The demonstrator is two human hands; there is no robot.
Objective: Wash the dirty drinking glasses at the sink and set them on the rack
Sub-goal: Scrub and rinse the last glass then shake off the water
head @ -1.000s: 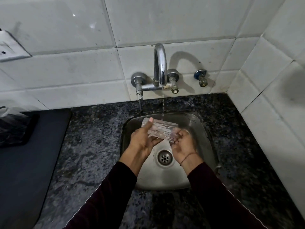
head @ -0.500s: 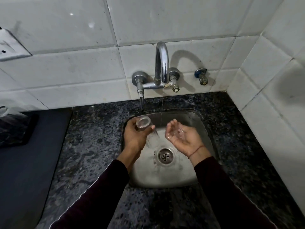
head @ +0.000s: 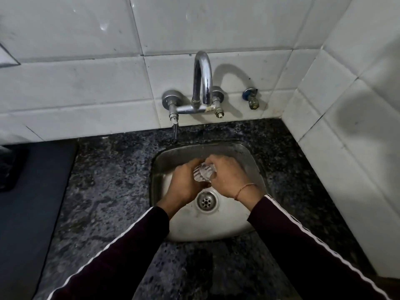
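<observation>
A clear ribbed drinking glass (head: 203,173) is held over the steel sink (head: 249,156), just above the drain (head: 206,200). My left hand (head: 184,184) grips it from the left, fingers curled around its side. From the right, my right hand (head: 227,175) closes over the glass, its fingers wrapped across the top. Most of the glass is hidden between the two hands. A thin stream of water falls from the curved chrome tap (head: 202,81) toward the glass.
Dark speckled stone counter (head: 108,191) surrounds the sink. White tiled walls stand behind and close on the right (head: 346,126). A dark flat mat (head: 32,202) lies on the left, with a black object (head: 10,167) at its far edge. A small valve (head: 251,98) sits right of the tap.
My right hand, held apart and palm-up half a second ago, has come back onto the glass. The glass moved right toward the sink's middle, and the view shifted slightly down.
</observation>
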